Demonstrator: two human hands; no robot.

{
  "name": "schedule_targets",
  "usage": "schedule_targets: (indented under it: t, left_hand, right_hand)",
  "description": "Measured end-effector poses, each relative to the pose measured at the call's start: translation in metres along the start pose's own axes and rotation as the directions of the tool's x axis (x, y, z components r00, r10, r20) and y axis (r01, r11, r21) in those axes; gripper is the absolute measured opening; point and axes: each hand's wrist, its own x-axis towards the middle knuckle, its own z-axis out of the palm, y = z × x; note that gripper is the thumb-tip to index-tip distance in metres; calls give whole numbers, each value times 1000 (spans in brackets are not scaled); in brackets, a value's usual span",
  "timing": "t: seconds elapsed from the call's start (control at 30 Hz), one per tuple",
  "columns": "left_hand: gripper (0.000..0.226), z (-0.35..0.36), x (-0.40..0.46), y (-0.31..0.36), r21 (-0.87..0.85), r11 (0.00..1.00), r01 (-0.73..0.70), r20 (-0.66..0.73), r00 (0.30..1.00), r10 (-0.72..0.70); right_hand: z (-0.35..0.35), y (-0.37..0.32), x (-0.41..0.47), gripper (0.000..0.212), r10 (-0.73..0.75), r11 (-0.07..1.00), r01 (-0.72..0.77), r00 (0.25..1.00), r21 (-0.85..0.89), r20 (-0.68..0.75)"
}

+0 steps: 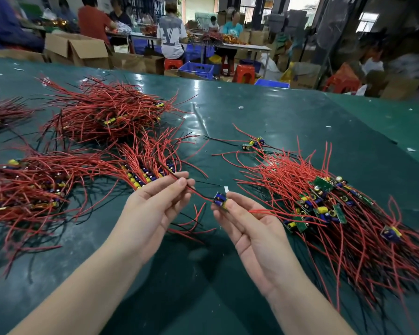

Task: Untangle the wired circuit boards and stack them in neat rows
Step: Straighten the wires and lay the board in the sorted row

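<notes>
Pinching 1 circuit board [220,199], right hand [249,228]; left hand [153,206] pinches its wire [196,192]; tangled pile [344,213] beside.

My right hand [249,221] pinches one board [220,200]; left hand [155,204] pinches its red wire [198,194] taut between them. Tangled pile [336,209] sits right, neat row [145,176] left, on green table [264,112].

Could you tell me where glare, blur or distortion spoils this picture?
Head view: overhead light glares off the green table; wide-angle bending curves its far edge; the tangled pile smears toward the right border; the circuit board in the right hand stays sharp.
</notes>
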Motion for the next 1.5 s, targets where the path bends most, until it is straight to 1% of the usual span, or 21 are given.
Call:
schedule_targets:
  t: [0.1,0.2,0.33,0.4,0.57,0.63,0.7,0.77,0.87,1.03,1.1,1.23,1.3,1.37,1.43,1.5]
  left_hand:
    - [21,-1,2,1,-8,1000,-15,-7,1000,15]
    - [13,-4,5,4,-32,999,-42,-28,999,41]
    - [12,-4,5,7,34,996,-81,-35,996,82]
    - [12,-4,5,8,22,996,-82,-34,996,82]
    - [13,-4,5,13,-95,993,-65,-50,997,60]
    - [17,-5,5,14,-96,994,-54,-51,998,49]
    - [13,-6,6,13,-85,995,-53,-66,997,47]
    - [11,-7,7,11,-70,995,-77,-102,992,69]
    - [14,-9,8,11,-29,992,-124,-151,981,119]
    - [18,-9,8,16,-68,993,-100,-113,989,92]
    - [14,-10,8,18,-84,992,-91,-130,988,79]
    - [8,-10,10,17,-26,995,-100,-224,970,91]
    - [8,-11,11,17,50,990,-129,-256,957,137]
    - [6,-12,12,17,131,979,-157,-256,949,186]
    - [5,-15,13,19,110,986,-129,-250,956,153]
    - [6,-18,15,20,-17,999,-38,-226,974,33]
  right_hand:
    - [0,1,1,33,4,1000,-4,1000,-8,-14]
    - [0,0,2,29,10,1000,-10,1000,-3,-23]
    - [-1,1,1,22,23,1000,-23,1000,-10,-4]
    - [-1,2,1,20,32,999,-32,999,-13,-6]
    - [-1,-6,1,20,33,999,-33,999,-29,-7]
    - [-1,-10,1,18,32,999,-33,999,-37,-4]
    - [-1,-11,1,14,43,998,-43,999,-55,-9]
    - [0,-10,-1,10,49,995,-49,999,-85,-7]
    - [2,-9,-2,11,37,991,-35,999,-130,9]
    - [3,-12,-1,11,34,993,-34,999,-117,-7]
    - [3,-13,0,12,37,992,-39,999,-116,-22]
    - [5,-10,0,11,58,988,-59,998,-145,-13]
    - [5,-8,0,12,55,985,-54,998,-161,5]
    - [5,-8,-1,13,42,985,-38,999,-167,22]
    - [5,-9,0,13,27,987,-25,1000,-158,10]
    - [4,-11,1,13,30,990,-32,999,-136,-17]
